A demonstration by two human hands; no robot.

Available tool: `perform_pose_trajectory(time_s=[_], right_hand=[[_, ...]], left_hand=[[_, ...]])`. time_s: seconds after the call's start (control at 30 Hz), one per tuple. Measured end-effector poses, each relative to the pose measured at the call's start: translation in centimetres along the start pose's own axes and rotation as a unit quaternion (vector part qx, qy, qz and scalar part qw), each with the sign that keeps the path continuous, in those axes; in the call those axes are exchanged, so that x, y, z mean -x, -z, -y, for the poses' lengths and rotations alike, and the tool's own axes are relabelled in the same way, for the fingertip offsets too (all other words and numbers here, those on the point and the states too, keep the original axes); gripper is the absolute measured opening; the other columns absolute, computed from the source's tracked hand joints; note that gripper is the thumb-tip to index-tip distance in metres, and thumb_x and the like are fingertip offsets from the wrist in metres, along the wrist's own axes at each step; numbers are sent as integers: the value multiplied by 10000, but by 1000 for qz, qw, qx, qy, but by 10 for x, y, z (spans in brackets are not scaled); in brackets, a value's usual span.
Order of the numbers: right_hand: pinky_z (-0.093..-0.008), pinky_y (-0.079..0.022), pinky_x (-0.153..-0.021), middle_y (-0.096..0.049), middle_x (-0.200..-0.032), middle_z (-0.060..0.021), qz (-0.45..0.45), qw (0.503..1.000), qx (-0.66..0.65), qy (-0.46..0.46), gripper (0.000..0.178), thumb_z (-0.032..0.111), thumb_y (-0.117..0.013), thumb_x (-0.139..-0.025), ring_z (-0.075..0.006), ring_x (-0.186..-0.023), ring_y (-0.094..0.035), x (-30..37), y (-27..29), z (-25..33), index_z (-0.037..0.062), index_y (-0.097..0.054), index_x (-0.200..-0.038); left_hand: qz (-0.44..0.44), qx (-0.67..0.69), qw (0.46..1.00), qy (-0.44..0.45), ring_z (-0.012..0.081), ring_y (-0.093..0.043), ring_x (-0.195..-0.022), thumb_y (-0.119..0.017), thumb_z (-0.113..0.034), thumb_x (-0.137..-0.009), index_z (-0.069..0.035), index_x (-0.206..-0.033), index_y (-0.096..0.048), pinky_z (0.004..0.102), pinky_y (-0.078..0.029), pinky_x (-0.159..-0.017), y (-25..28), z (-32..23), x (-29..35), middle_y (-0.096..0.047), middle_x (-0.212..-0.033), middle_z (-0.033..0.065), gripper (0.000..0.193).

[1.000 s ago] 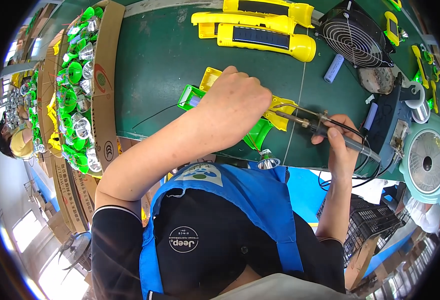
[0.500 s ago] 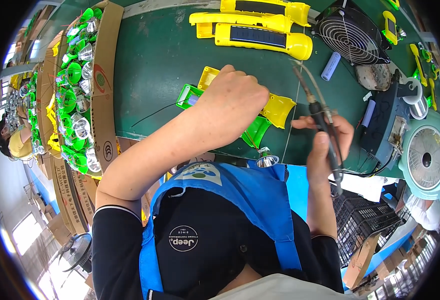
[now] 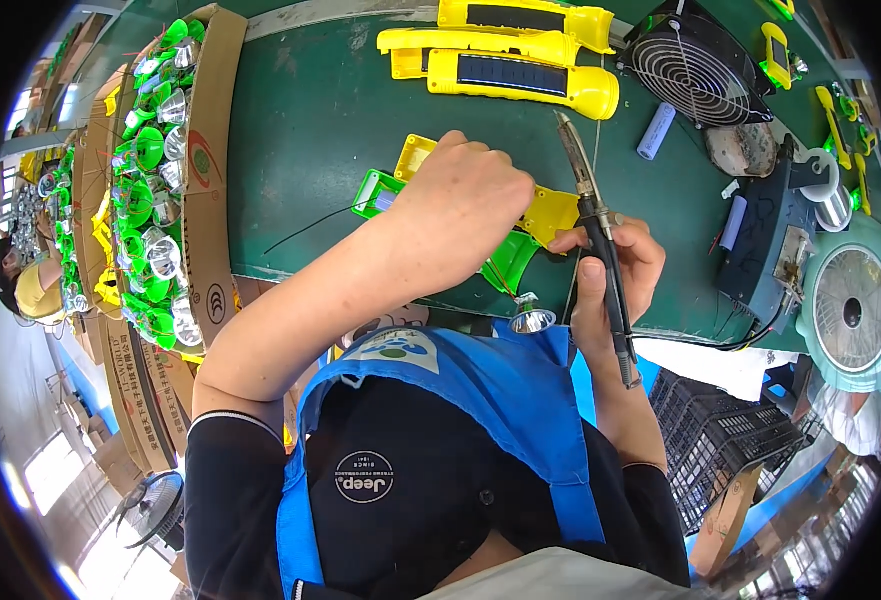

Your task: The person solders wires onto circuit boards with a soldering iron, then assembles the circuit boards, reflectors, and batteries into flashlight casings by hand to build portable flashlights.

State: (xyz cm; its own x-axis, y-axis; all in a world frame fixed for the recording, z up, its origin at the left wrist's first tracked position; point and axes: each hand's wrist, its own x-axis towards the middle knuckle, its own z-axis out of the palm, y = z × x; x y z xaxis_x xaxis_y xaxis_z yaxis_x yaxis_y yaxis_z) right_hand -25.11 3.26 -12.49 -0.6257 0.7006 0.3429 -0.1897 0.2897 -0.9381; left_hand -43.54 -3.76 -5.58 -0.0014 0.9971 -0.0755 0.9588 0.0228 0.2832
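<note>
Half the yellow-green torch shell [image 3: 546,215] under the left hand [image 3: 461,205].

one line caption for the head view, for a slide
Left hand steadies a yellow-green flashlight shell while right hand holds a soldering iron.

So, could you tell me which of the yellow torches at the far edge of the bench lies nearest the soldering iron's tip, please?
The yellow torch with the dark panel, the nearest of the three; its rounded head ends just beside the soldering iron tip. The other two lie farther back.

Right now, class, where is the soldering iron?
In the head view, the soldering iron is upright in the right hand, right of the yellow and green flashlight shell.
</note>
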Motion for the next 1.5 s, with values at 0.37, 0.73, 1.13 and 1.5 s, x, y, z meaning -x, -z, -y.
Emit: perform_pose_trajectory(time_s=[0.37,0.73,1.13,1.5], right_hand=[[-300,-506,-770,-484,-1018,-138,-20,1000,-10,-7,354,187,-589,-941,-182,-802,-643,8,-4,3,9,-383,-1167],[-378,-521,-869,-564,-948,-146,-59,997,-30,-41,336,235,-524,-975,-201,-839,-655,12,-9,20,11,-356,-1161],[-377,-520,-881,-537,-959,-150,-91,989,-69,-91,401,305,-514,-977,-199,-797,-652,2,-2,22,0,-337,-1168],[-404,-500,-918,-566,-926,-131,-63,995,-47,-65,356,269,-483,-993,-194,-806,-644,8,11,31,-6,-350,-1174]], left_hand=[[11,0,1000,-8,303,-622,-811,-583,-54,-752,0,-793,-635,416,-451,-734,-4,-6,7,-630,-754,135,86],[-38,11,999,-9,305,-615,-777,-587,-72,-795,-14,-764,-596,414,-449,-708,-11,-6,23,-620,-736,128,67],[-4,-66,998,21,318,-641,-657,-687,-118,-702,-27,-715,-619,423,-479,-591,5,-27,1,-624,-650,138,115],[-95,33,993,68,333,-638,-681,-715,-165,-717,-34,-739,-636,433,-499,-633,0,-34,13,-640,-696,132,155]])
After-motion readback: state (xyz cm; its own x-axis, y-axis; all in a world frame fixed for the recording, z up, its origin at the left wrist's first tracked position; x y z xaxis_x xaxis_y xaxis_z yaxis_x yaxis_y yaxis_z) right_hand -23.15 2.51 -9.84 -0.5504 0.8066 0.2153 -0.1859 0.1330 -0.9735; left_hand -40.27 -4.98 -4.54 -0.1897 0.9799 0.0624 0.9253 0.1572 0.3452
